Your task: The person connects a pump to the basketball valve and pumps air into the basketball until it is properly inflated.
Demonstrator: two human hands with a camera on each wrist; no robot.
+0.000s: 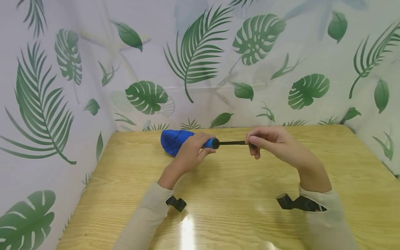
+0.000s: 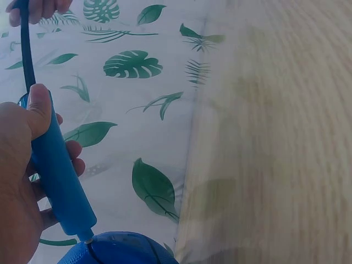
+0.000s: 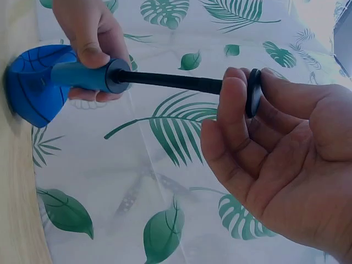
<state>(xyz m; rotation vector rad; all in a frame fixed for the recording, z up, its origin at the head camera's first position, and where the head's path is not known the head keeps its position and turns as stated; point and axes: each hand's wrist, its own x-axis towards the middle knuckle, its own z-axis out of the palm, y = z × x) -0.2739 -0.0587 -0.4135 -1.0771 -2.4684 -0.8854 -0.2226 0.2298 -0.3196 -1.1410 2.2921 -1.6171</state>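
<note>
A blue ball (image 1: 172,140) with black seam lines rests on the table and looks slack and dented in the right wrist view. A small blue hand pump (image 2: 63,176) meets the ball at its narrow end. My left hand (image 1: 191,150) grips the pump's barrel, thumb along one side and fingers round the other. From the barrel's black cap a black rod (image 3: 170,81) is drawn well out. My right hand (image 1: 278,144) pinches the round black handle (image 3: 254,93) at the rod's end between thumb and fingers. Where the pump enters the ball is visible only in the left wrist view.
The wooden table (image 1: 237,194) runs up to a white leaf-patterned cloth (image 1: 200,111) behind and at the sides. Black wrist cameras (image 1: 178,203) sit on both light sleeves (image 1: 143,218).
</note>
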